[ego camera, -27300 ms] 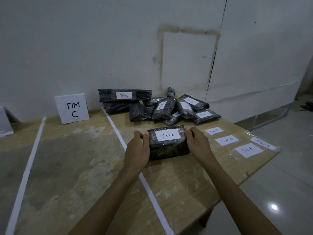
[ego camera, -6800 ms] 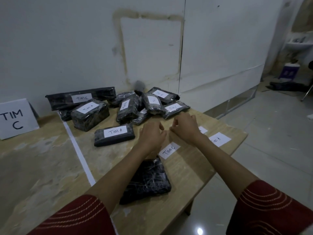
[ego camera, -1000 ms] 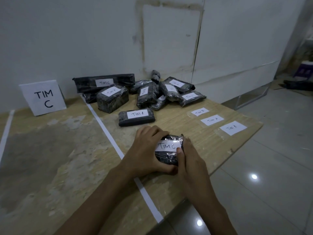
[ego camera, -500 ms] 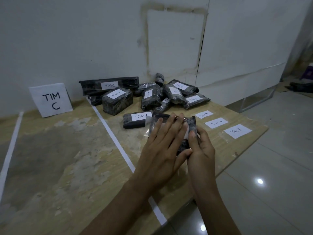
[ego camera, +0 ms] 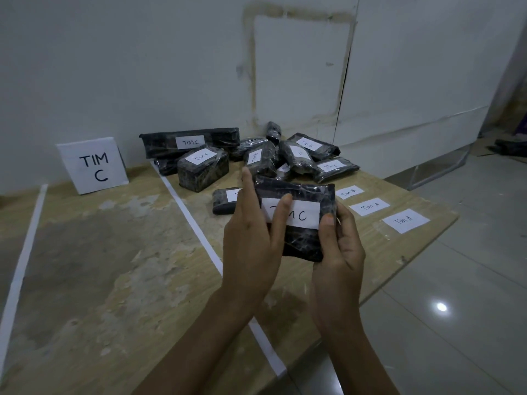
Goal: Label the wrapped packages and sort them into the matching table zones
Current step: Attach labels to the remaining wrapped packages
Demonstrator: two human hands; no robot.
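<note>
Labelling looks well advanced, sorting not begun: the pile [ego camera: 256,158] carries labels, three spare labels [ego camera: 370,206] lie near the table [ego camera: 114,266] edge, and all packages sit right of the tape line [ego camera: 196,223], apart from the TIM C sign [ego camera: 92,165]. One package [ego camera: 302,240], its TIM C label [ego camera: 302,215] on, is held above the table. The left hand [ego camera: 248,240] grips its left side, thumb across the label; the right hand [ego camera: 339,249] grips the right, thumb on the label's end.
</note>
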